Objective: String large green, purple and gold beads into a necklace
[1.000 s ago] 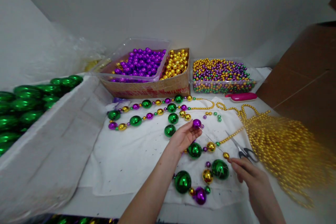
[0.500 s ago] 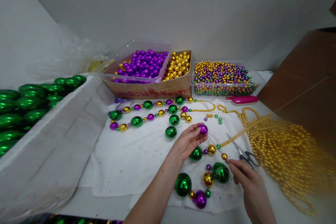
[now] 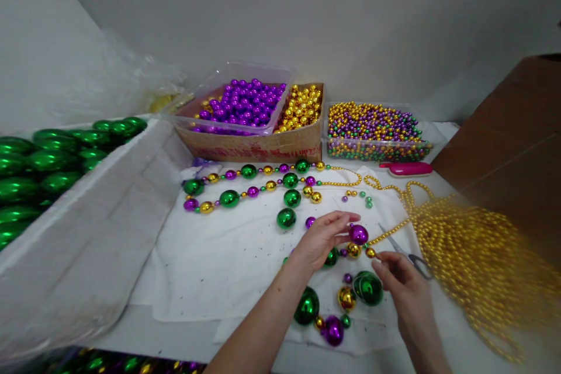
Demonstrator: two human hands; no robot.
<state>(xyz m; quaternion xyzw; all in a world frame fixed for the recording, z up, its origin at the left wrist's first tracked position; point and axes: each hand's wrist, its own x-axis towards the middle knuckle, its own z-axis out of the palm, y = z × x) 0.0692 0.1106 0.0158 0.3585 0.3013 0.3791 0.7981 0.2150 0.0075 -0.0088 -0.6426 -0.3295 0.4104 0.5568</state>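
Observation:
My left hand has its fingertips around a shiny purple bead, one finger stretched over its top. Close to that bead, a small gold bead sits at the pinched fingertips of my right hand. A string of tiny gold beads runs up to the right from there. Under my left fingers are a larger gold bead and a partly hidden green bead. Nearer me lie a big green bead, another green bead and a large purple bead.
A beaded necklace lies on the white cloth. Behind stand a tub of purple beads and a tub of mixed beads. Scissors, a pink-handled tool and piled gold strands are at right; a foam box is left.
My left hand has moved slightly right and down, bringing the purple bead next to the small gold bead. My right hand has shifted a little up and left.

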